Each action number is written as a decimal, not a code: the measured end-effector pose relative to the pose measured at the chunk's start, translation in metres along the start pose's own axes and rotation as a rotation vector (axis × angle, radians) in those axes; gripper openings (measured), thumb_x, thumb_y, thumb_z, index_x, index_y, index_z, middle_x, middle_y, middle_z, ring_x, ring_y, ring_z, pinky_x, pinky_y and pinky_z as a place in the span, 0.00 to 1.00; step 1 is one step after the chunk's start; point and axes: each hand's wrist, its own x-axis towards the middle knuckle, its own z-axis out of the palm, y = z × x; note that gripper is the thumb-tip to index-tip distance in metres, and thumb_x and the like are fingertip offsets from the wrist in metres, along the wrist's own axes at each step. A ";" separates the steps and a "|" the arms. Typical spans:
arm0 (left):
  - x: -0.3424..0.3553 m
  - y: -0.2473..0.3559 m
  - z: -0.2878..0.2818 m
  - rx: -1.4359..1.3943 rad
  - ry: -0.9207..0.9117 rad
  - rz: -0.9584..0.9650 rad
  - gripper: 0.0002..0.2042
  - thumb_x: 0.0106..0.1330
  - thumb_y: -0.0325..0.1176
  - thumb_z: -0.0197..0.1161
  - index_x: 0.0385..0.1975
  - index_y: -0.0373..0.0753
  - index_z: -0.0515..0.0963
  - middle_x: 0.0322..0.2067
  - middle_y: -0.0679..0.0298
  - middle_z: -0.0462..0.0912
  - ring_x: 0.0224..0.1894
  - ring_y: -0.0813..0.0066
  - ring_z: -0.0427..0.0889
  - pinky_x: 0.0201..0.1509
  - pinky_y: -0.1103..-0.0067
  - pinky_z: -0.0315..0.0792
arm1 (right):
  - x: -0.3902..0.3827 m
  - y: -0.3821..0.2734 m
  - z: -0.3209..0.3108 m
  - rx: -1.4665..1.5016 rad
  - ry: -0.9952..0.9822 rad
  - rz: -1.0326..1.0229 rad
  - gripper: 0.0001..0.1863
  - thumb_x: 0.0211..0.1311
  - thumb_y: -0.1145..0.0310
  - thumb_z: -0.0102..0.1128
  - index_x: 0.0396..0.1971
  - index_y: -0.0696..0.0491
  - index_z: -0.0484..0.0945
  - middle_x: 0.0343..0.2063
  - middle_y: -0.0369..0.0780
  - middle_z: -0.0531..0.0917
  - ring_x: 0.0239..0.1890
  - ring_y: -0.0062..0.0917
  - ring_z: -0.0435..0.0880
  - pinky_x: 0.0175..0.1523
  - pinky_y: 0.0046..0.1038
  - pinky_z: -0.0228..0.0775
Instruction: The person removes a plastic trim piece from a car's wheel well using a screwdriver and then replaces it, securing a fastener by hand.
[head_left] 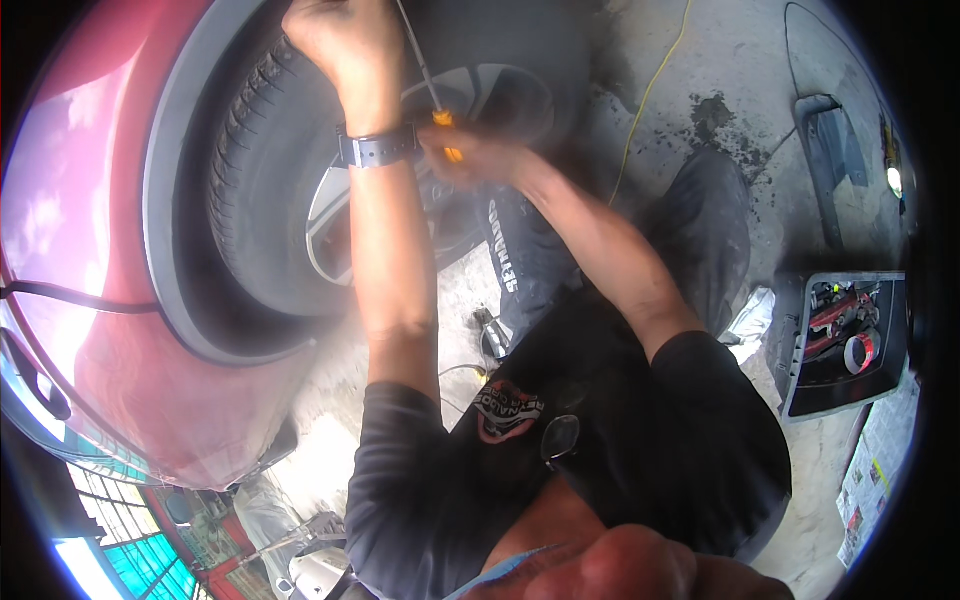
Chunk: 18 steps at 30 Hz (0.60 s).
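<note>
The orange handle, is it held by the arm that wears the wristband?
No, the right hand grips the orange handle, while the wristband is on the left arm.

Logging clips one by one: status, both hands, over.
Right hand gripping orange-handled screwdriver. Left hand at upper frame edge, contents hidden. Left forearm hides part of the wheel.

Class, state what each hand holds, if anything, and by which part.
The right hand holds a screwdriver-like tool by its orange handle. The left hand runs past the picture's top; whether it holds anything cannot be told.
</note>
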 end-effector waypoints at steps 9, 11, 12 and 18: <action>-0.001 0.002 0.003 0.045 0.018 0.041 0.08 0.65 0.27 0.65 0.34 0.26 0.81 0.21 0.62 0.81 0.21 0.82 0.77 0.25 0.85 0.70 | 0.011 0.002 -0.014 -0.069 0.203 0.045 0.25 0.65 0.48 0.61 0.16 0.51 0.70 0.08 0.33 0.67 0.07 0.17 0.66 0.15 0.23 0.61; 0.000 0.003 0.005 0.043 0.007 0.053 0.08 0.65 0.26 0.65 0.34 0.26 0.81 0.21 0.62 0.81 0.21 0.82 0.77 0.25 0.86 0.69 | 0.021 0.010 -0.006 -0.170 0.452 -0.024 0.24 0.65 0.51 0.61 0.17 0.52 0.69 0.09 0.33 0.68 0.07 0.17 0.66 0.14 0.25 0.60; -0.001 0.002 0.004 0.048 0.014 0.046 0.07 0.65 0.26 0.64 0.34 0.26 0.81 0.21 0.62 0.81 0.21 0.82 0.77 0.26 0.86 0.69 | 0.023 0.010 0.005 -0.241 0.506 -0.079 0.23 0.66 0.51 0.61 0.17 0.52 0.69 0.09 0.33 0.68 0.07 0.17 0.66 0.14 0.25 0.60; -0.001 0.003 0.003 -0.006 0.006 0.026 0.07 0.65 0.26 0.64 0.34 0.26 0.81 0.21 0.62 0.82 0.21 0.81 0.77 0.26 0.85 0.69 | 0.012 0.005 0.013 -0.061 0.440 0.029 0.23 0.66 0.54 0.60 0.16 0.53 0.69 0.12 0.34 0.72 0.08 0.19 0.68 0.14 0.26 0.60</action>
